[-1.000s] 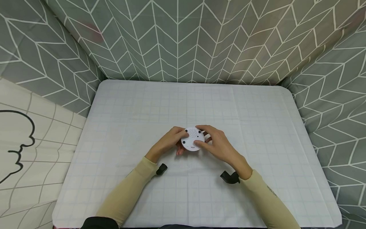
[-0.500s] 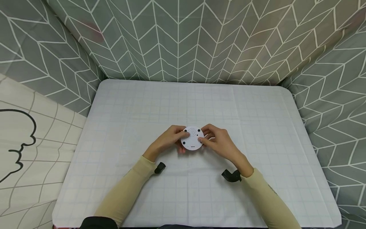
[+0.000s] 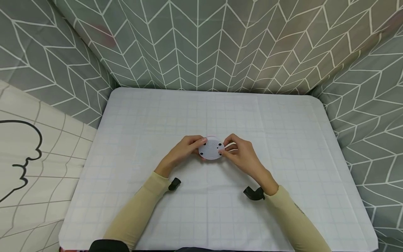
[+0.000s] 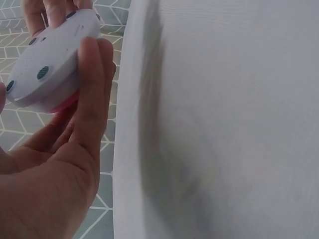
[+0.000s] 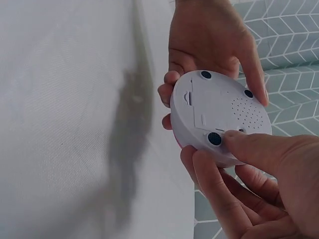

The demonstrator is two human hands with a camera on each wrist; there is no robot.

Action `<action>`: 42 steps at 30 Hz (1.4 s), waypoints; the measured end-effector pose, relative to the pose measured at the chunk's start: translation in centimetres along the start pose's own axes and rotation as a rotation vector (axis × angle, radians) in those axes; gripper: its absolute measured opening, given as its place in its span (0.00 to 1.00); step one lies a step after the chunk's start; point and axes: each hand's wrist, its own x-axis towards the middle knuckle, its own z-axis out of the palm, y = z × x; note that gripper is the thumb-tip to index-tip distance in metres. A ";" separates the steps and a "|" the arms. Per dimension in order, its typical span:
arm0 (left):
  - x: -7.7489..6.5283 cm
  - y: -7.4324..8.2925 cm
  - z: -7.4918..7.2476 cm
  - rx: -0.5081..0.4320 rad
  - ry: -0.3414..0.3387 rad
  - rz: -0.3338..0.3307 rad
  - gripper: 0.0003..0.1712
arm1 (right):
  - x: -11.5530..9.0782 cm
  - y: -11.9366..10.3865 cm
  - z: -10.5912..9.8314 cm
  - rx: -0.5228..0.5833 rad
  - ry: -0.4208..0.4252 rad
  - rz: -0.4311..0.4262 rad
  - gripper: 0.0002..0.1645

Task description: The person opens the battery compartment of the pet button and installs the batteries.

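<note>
Both hands hold a round white device (image 3: 211,148) between them above the table, its flat underside turned up toward the head camera. That face carries black rubber feet (image 5: 206,74), a cluster of speaker holes (image 5: 246,114) and a battery cover (image 5: 209,107). A strip of pink on its far side shows low in the left wrist view. My left hand (image 3: 186,149) grips the left edge, thumb on the underside and fingers beneath. On the right edge, my right hand (image 3: 241,153) pinches the device, with the thumb beside one foot and bent fingers supporting the rim.
A white cloth with a faint grid covers the table (image 3: 157,115). Grey-green curtains (image 3: 195,45) with white chevron lines hang behind and at the sides. Black wrist mounts (image 3: 254,193) sit on both sleeves.
The right hand's index finger and thumb have shifted from over the device to its right edge. The device has tilted, so its underside looks narrower and a pink far edge shows.
</note>
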 end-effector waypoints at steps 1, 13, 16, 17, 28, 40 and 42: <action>0.0 0.0 0.0 -0.005 -0.002 0.002 0.25 | 0.0 0.0 0.1 -0.001 0.004 -0.007 0.16; -0.1 0.2 -0.3 0.008 0.009 0.012 0.21 | 0.4 0.1 0.5 -0.114 0.069 -0.099 0.16; -0.1 0.3 -0.3 0.022 0.021 0.012 0.21 | 0.4 0.2 0.7 -0.123 0.091 -0.134 0.16; 0.0 0.3 -0.3 0.034 0.027 0.014 0.21 | 0.4 0.2 0.8 -0.126 0.098 -0.149 0.16; -0.1 0.5 -0.4 0.072 0.067 0.059 0.29 | 0.8 0.4 1.3 -0.162 0.115 -0.196 0.15; -0.1 0.1 -0.4 0.192 0.117 0.156 0.36 | 1.2 1.1 1.0 -0.017 -0.024 -0.031 0.36; -0.1 0.0 -0.4 0.214 0.124 0.178 0.37 | 1.3 1.3 0.9 -0.005 -0.045 -0.009 0.37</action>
